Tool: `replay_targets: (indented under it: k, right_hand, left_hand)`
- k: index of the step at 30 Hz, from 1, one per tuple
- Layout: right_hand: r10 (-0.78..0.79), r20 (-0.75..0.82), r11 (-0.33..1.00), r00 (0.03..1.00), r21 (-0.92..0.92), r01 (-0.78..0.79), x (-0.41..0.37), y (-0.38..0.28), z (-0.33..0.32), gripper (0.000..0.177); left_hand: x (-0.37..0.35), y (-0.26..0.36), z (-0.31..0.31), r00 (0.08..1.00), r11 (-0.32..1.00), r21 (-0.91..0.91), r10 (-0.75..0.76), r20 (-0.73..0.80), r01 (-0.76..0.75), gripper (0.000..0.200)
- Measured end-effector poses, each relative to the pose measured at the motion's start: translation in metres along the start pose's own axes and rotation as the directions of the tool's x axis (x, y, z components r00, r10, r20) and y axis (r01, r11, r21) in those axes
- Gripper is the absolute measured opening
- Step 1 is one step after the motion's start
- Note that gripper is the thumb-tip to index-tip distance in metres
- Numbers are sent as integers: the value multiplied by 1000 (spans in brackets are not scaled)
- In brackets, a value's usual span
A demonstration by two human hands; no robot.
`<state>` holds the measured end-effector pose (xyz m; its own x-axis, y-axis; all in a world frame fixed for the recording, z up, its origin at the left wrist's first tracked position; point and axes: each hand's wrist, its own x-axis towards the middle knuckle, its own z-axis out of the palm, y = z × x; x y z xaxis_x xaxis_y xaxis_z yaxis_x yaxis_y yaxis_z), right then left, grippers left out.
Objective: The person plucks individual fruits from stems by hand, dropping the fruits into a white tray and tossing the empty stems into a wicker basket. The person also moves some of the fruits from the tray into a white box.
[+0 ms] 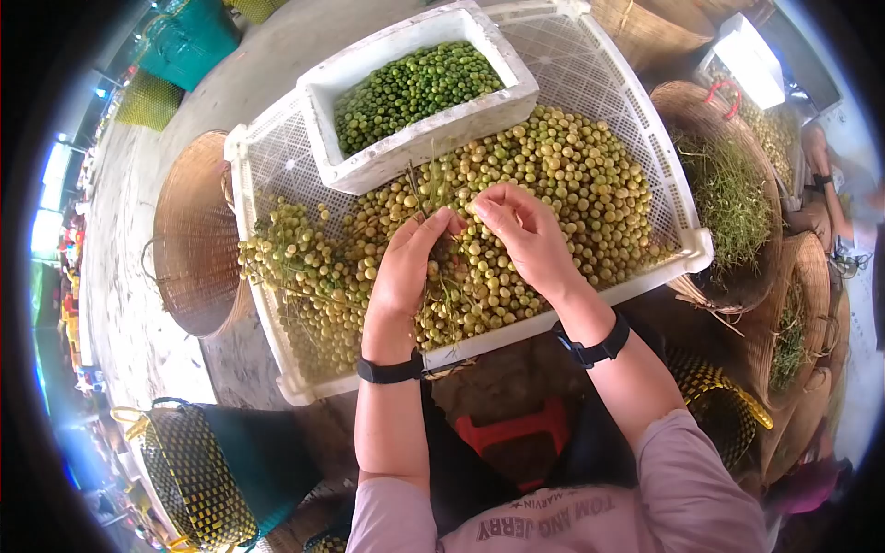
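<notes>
A slatted white plastic tray in front of me holds a heap of small round yellow-green fruits. Over the heap, my left hand is closed on a thin fruit stem, whose end sticks up past the fingers. My right hand is just to its right, thumb and forefinger pinched at what looks like a small pale fruit; the fingers partly hide it. Fruits still on thin stems lie at the tray's left side. A white foam box of smaller, darker green fruits stands on the tray's far part.
A woven basket stands left of the tray. To the right, another basket holds green stems. A black-and-yellow woven basket is at lower left, a red stool below the tray. Another person's arm shows at far right.
</notes>
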<state>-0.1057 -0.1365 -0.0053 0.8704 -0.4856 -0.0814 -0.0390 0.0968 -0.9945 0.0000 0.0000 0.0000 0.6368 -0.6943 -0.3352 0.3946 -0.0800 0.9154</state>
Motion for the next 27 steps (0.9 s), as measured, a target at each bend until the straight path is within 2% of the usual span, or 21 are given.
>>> replay_targets:
  k: [2,3,5,6,7,8,10,11,13,15,17,18,19,21,22,23,25,27]
  right_hand:
    - [-156,12,986,988,62,155,-2,1,2,12]
    - [-155,16,987,988,45,154,-1,0,1,12]
    - [20,56,944,998,327,-37,-1,0,-2,13]
    - [32,65,896,997,440,-57,1,-3,-1,17]
    - [36,65,895,997,441,-61,-1,-5,-3,17]
    - [94,100,876,991,464,-129,-2,-6,-6,21]
    - [190,144,868,971,438,-235,-1,-4,-10,22]
    - [185,145,868,972,439,-231,1,-1,-7,22]
    - [150,110,942,983,285,-176,2,-1,2,18]
    - [174,130,942,976,268,-204,-2,-6,3,14]
    - [226,218,920,949,273,-282,-4,-10,4,16]
    - [133,213,948,968,257,-186,-4,-10,7,17]
    - [134,212,948,968,258,-187,-5,-9,6,17]
    - [84,151,948,985,293,-126,-3,-2,3,17]
    - [85,183,918,979,368,-148,-2,-1,0,18]
    - [80,189,918,979,369,-147,-2,-2,-3,18]
    - [75,276,717,958,653,-244,-3,-8,-4,20]
    - [107,264,743,959,620,-254,-4,-10,-3,22]
  left_hand:
    - [5,-5,-3,995,995,-13,97,-6,-97,31]
    - [10,-9,-5,995,994,-30,101,-5,-101,31]
    - [13,-13,-8,988,988,-15,153,5,-153,32]
    - [9,-8,-6,989,989,-11,151,3,-151,32]
    - [4,-3,-2,996,993,-83,90,10,-89,34]
    - [1,3,2,999,987,-155,39,22,-35,36]
    - [-1,7,5,995,986,-139,93,36,-87,38]
    - [-3,9,6,989,983,-123,140,50,-133,40]
    - [-9,18,9,989,989,-74,132,64,-127,42]
    - [-10,18,9,984,982,-182,72,163,-42,42]
    - [-8,15,14,982,986,-156,92,167,-66,41]
    - [-7,13,15,980,987,-130,111,167,-90,39]
    - [-7,11,13,980,988,-130,110,168,-88,39]
    - [-5,8,6,985,960,-246,155,74,-133,36]
    - [-2,7,5,989,944,-294,146,-29,-148,32]
    - [-1,7,2,988,944,-293,152,-35,-155,32]
    - [0,9,-3,980,950,-244,189,-55,-197,32]
    - [0,10,-3,979,949,-240,192,-71,-204,31]
